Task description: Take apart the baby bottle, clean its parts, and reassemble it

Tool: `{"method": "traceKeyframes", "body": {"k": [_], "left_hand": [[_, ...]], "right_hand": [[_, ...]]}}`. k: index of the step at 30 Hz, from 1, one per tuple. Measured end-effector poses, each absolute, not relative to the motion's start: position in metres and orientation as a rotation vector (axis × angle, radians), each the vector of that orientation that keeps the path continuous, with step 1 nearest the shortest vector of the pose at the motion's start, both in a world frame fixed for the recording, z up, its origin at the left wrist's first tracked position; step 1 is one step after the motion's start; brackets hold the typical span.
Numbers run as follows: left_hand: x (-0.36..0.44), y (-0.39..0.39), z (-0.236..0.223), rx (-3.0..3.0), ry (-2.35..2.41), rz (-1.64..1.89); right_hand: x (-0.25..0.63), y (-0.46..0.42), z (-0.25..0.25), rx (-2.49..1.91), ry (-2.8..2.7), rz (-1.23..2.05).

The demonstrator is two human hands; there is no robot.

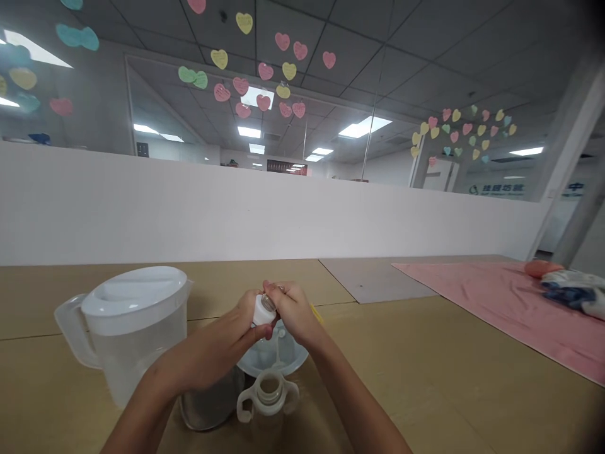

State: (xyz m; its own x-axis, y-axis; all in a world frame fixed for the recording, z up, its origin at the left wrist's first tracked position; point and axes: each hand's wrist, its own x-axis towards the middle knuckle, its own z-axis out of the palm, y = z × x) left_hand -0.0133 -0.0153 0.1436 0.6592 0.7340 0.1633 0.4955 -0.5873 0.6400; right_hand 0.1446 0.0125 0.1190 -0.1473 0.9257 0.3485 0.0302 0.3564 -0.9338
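Note:
Both my hands meet above the table's middle. My left hand [222, 343] is closed around a small white cap-like part [263, 311]. My right hand [290, 309] pinches the top of that same part, fingers pressed together. Just below them sits a pale blue bowl [265, 362], and nearer me stands an open clear baby bottle [268, 394] with two side handles. A metal cup or tin [210, 407] lies partly hidden under my left wrist. A clear water pitcher [137, 328] with a white lid stands to the left.
The tan wooden table [449, 378] stretches right. A pink cloth [501, 306] covers its far right part, with bundled clothes [567, 284] on it. A grey mat [373, 277] lies behind. A white partition wall [283, 214] runs along the table's back.

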Motion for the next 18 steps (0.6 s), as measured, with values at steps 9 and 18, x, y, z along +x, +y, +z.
{"method": "traceKeyframes", "body": {"k": [9,18], "left_hand": [[-0.005,-0.010,0.131,2.399,0.940,0.587],[0.007,-0.005,0.127,2.380,0.942,0.520]], "right_hand": [[0.145,0.011,0.112,-0.912,-1.244,1.119],[0.147,0.029,0.089,-0.959,-0.924,1.158]]}}
